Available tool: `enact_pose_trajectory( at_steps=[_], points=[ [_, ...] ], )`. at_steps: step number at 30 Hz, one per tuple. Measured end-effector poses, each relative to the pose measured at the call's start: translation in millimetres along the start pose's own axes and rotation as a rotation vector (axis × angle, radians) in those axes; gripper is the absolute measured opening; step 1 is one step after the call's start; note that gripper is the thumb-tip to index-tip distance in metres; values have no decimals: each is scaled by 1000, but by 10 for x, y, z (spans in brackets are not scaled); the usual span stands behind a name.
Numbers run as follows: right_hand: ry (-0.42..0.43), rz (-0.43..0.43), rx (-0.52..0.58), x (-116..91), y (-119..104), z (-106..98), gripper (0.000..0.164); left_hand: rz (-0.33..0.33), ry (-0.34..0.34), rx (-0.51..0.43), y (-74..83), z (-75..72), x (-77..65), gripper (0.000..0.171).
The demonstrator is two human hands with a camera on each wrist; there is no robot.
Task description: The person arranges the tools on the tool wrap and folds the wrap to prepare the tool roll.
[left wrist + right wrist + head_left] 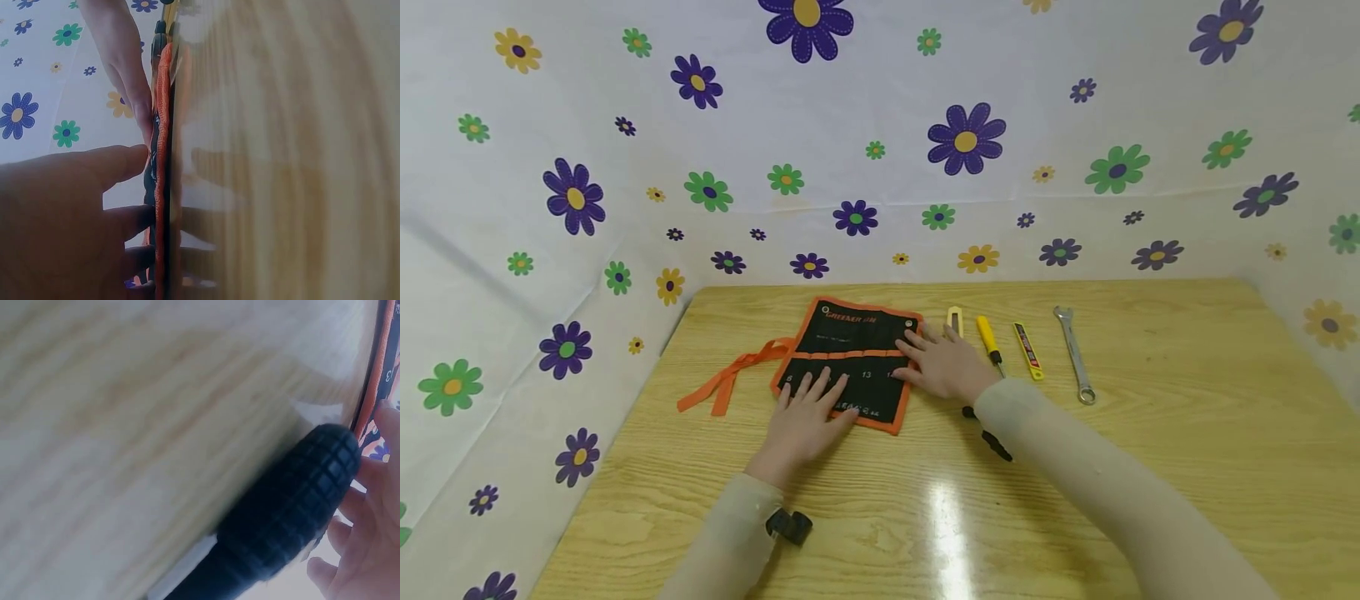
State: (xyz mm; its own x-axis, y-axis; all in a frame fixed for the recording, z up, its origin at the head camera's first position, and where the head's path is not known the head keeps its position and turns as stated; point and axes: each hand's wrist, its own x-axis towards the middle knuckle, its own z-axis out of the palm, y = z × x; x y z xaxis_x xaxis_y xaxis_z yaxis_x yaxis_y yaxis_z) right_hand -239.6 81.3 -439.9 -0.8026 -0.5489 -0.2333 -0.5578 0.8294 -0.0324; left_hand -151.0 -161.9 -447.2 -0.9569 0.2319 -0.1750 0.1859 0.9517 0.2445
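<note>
A black tool roll pouch (850, 333) with orange edging lies spread flat on the table, numbered slots facing up. My left hand (805, 425) rests on its lower left part, fingers spread and straight. In the left wrist view the left thumb (128, 164) is at the pouch's orange edge (161, 125). My right hand (947, 364) lies at the pouch's right edge, fingertips over the border and fingers extended. Close by the right hand, a black ribbed handle (294, 494) fills the lower part of the right wrist view; the rest of that tool is hidden.
Right of the pouch lie a yellow cutter (954, 317) partly behind the right hand, a yellow-handled screwdriver (987, 333), a slim yellow-and-black item (1027, 350) and a combination wrench (1075, 354). Orange ties (730, 379) trail left. A flower-patterned cloth (880, 179) stands behind the table.
</note>
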Motion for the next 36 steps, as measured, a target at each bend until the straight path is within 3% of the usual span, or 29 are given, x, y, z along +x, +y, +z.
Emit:
enact_pose_trajectory(
  at_steps=[10, 36],
  points=[
    [-4, -26, 65, -122, -66, 7, 69, -35, -21, 13, -53, -51, 35, 66],
    [36, -107, 100, -480, -221, 51, 64, -66, -51, 67, -159, -117, 199, 69]
  ],
)
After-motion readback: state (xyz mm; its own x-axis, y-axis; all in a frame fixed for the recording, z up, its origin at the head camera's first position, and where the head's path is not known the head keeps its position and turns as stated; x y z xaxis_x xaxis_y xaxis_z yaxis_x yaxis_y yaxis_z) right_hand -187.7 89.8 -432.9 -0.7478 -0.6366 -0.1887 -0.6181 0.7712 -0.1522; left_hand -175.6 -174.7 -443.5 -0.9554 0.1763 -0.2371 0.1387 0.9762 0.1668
